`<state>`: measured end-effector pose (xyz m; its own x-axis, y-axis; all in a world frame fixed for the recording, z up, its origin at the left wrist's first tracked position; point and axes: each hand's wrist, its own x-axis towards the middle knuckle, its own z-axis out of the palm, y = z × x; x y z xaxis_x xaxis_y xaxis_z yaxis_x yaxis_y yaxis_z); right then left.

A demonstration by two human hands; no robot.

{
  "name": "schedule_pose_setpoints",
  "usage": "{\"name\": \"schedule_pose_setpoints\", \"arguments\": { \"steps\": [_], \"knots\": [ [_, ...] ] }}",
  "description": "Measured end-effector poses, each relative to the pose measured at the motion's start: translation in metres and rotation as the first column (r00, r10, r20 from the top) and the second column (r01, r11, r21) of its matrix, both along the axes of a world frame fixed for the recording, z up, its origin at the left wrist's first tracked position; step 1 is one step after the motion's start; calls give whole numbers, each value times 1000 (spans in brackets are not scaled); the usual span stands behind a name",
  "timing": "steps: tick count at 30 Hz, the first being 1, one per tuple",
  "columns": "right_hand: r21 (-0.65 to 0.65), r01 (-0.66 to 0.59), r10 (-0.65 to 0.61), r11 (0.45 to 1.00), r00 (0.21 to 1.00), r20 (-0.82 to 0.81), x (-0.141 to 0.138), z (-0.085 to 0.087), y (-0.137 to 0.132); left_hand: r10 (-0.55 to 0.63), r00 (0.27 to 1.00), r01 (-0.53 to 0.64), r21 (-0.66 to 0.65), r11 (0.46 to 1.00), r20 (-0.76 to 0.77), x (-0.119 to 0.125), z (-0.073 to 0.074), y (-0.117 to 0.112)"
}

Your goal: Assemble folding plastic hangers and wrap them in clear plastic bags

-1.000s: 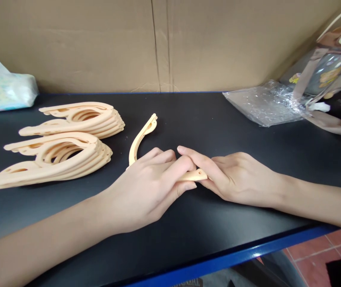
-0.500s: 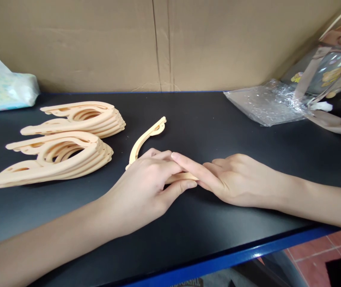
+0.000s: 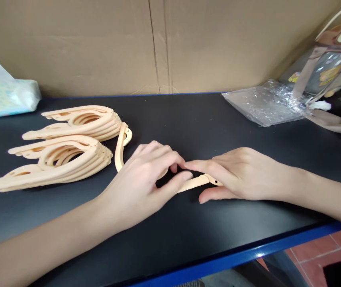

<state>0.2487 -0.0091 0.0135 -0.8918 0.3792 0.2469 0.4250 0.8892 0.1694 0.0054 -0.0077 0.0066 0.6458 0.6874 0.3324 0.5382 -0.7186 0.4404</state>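
Observation:
A beige folding hanger (image 3: 196,183) lies across the table between my hands, its middle hidden under my left hand. My left hand (image 3: 155,175) is curled over it, thumb along the near arm. Beyond the knuckles, its other arm (image 3: 119,151) bends up at the left. My right hand (image 3: 239,173) is over the hanger's right end, with thumb and index finger apart. The index fingertip meets my left hand's fingertips; its other fingers are hidden. At the left lie two stacks of folded beige hangers, a near stack (image 3: 77,169) and a far stack (image 3: 98,127).
A tissue pack (image 3: 24,95) sits at the far left. Clear plastic wrapping (image 3: 257,103) and a transparent strapped bag or bottle (image 3: 322,71) occupy the far right. A cardboard wall (image 3: 98,48) closes off the back; the black table (image 3: 182,247) has a blue front edge (image 3: 236,261).
The hanger's left arm has swung leftward towards the stacks. My right hand's thumb and index finger have spread apart, and more of the hanger's right end shows.

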Motion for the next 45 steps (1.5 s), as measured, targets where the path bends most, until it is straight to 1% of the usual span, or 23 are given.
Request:
{"name": "schedule_pose_setpoints", "arguments": {
  "steps": [5, 8, 11, 15, 19, 23, 26, 29, 31, 34, 36, 40, 45],
  "knots": [
    [26, 26, -25, 999, 999, -41, 4, 7, 5, 185, 979, -181, 56, 982, -85, -6, 0, 9],
    [35, 7, -4, 999, 996, -87, 5, 9, 7, 252, 962, -245, 76, 966, -103, -9, -2, 11],
    [40, 3, 1, 999, 996, -91, 5, 11, 8, 254, 961, -247, 72, 966, -111, -10, -3, 10],
    [10, 18, -17, 1000, 997, -74, 4, 12, 8, 261, 958, -251, 89, 964, -121, -9, -3, 9],
    [11, 22, -20, 1000, 995, -102, 5, 11, 9, 264, 957, -257, 71, 964, -117, -9, -3, 10],
    [72, 14, -7, 997, 995, -97, 7, 9, 12, 241, 968, -239, 25, 971, -68, -10, -3, 10],
    [123, 32, -20, 992, 994, -104, 8, 9, 14, 216, 975, -217, -18, 976, -43, -11, -3, 8],
    [190, 104, -84, 976, 990, -114, 7, 8, 14, 199, 980, -199, -28, 980, -24, -10, -3, 8],
    [248, 165, -140, 955, 984, -113, 6, 8, 12, 197, 980, -198, -39, 979, -15, -10, -4, 9],
    [286, 187, -169, 940, 982, -87, 5, 7, 10, 205, 979, -205, -48, 978, -18, -11, -5, 9],
    [273, 169, -158, 947, 986, -61, 5, 7, 10, 205, 978, -206, -37, 978, -24, -11, -6, 10],
    [204, 128, -127, 971, 992, -18, 4, 7, 10, 212, 977, -213, -15, 977, -22, -11, -5, 11],
    [46, 41, -40, 998, 999, -37, 6, 7, 11, 230, 973, -229, -63, 971, 6, -9, -2, 11]
  ]
}}
